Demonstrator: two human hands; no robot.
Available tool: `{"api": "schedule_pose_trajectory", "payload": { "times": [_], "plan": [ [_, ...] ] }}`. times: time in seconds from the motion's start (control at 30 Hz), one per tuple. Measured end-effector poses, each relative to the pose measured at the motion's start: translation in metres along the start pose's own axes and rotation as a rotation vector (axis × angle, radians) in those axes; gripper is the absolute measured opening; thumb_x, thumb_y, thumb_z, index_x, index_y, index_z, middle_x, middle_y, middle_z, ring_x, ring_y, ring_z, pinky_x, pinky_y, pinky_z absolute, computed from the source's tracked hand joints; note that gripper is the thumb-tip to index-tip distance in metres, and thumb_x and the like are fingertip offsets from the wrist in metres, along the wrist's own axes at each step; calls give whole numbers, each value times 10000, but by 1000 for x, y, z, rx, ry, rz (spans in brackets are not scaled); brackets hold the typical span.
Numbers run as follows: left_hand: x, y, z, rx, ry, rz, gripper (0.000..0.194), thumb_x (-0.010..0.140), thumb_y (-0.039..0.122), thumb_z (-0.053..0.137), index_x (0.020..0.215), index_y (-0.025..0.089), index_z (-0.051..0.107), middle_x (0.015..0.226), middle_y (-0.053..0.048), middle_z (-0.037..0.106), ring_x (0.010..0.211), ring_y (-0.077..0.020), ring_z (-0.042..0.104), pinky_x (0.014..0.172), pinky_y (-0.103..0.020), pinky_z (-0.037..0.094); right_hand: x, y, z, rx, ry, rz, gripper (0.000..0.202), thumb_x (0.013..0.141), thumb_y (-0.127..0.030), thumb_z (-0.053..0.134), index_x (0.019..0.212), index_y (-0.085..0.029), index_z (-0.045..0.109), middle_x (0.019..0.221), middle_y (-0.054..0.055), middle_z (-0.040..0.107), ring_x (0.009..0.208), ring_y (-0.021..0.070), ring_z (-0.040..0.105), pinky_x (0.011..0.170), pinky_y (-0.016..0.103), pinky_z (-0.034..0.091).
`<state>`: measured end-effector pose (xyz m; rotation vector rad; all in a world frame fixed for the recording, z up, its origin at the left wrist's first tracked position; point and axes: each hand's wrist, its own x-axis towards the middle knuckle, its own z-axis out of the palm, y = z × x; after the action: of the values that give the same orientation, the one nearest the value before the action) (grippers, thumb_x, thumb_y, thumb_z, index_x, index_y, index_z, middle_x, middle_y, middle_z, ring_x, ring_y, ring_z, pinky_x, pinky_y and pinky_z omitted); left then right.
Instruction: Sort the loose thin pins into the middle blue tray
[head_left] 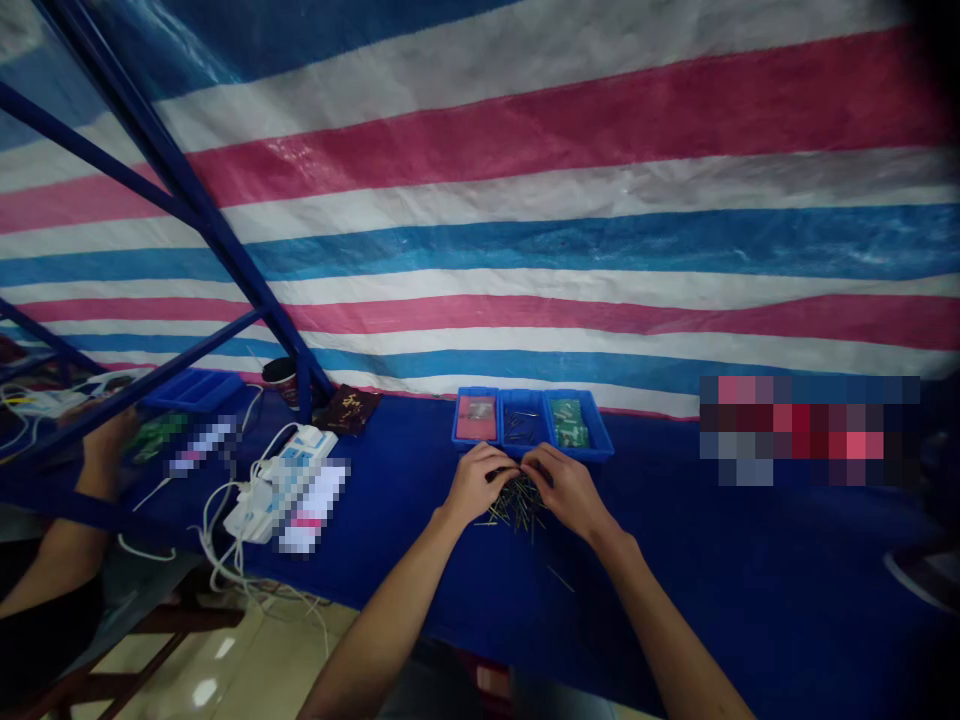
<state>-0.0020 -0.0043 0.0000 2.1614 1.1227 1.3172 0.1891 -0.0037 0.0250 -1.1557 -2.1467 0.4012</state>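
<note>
Carefully, loose thin rods (517, 508) are best handled low by left hand (475, 484) and right hand (564, 488), fingers curled, grip impossible to tell.

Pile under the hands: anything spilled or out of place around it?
Yes: one thin piece lies alone on the blue tabletop, on the wearer's side of the pile, clearly apart from it. It looks like a stray.

2 blu trays (602, 437) (193, 388), 1 brn pkt (349, 410)
</note>
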Motion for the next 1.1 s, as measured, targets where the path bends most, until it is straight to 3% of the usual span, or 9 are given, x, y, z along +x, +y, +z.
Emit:
{"api": "schedule_pose_trajectory", "payload": {
  "times": [0.17,0.3,0.43,0.5,0.67,0.83,1.1],
  "plan": [
    [0,0,0,-15,24,-60,141,919,274,646,914,175,747,869,-72,703,836,-176,635,757,-284,498,-24,-12,-15,35,5,100,238,969,-451,525,943,-223,589,803,8,623,665,155,579,646,274,431],
    [0,-1,0,-20,30,-102,159,920,296,640,907,171,738,841,-64,691,730,-152,607,674,-259,479,-68,-22,-33,-6,-165,180,323,886,-552,627,889,-236,562,803,-11,625,637,147,578,597,270,408],
    [0,0,0,-31,16,-111,158,920,291,641,903,165,735,830,-56,682,703,-138,586,653,-246,463,-104,-18,-27,-134,-197,239,394,751,-545,774,873,-244,552,835,-13,637,665,166,607,553,269,386],
    [0,0,0,-32,19,-112,159,920,290,640,905,163,735,829,-54,680,700,-136,581,656,-244,459,-113,-12,-18,-169,-174,231,350,758,-493,784,852,-245,556,824,-11,635,696,176,616,568,269,398],
    [0,1,-1,-22,20,-118,171,921,303,638,897,163,734,806,-48,670,669,-130,564,638,-239,440,-115,-4,-4,-190,-153,171,259,857,-440,701,776,-242,554,721,-8,608,686,186,602,612,286,418],
    [1,1,0,-26,14,-116,166,924,298,635,911,166,735,810,-46,670,662,-127,560,627,-237,427,-111,-2,0,-160,-101,168,271,965,-429,537,776,-237,574,758,24,619,716,195,605,648,297,438],
    [1,-1,-1,-17,46,-126,173,923,307,636,894,170,736,792,-40,668,657,-129,558,637,-242,442,-81,7,12,-54,-36,201,267,979,-369,503,765,-227,577,796,25,611,634,160,601,606,269,424]
  ]
}}
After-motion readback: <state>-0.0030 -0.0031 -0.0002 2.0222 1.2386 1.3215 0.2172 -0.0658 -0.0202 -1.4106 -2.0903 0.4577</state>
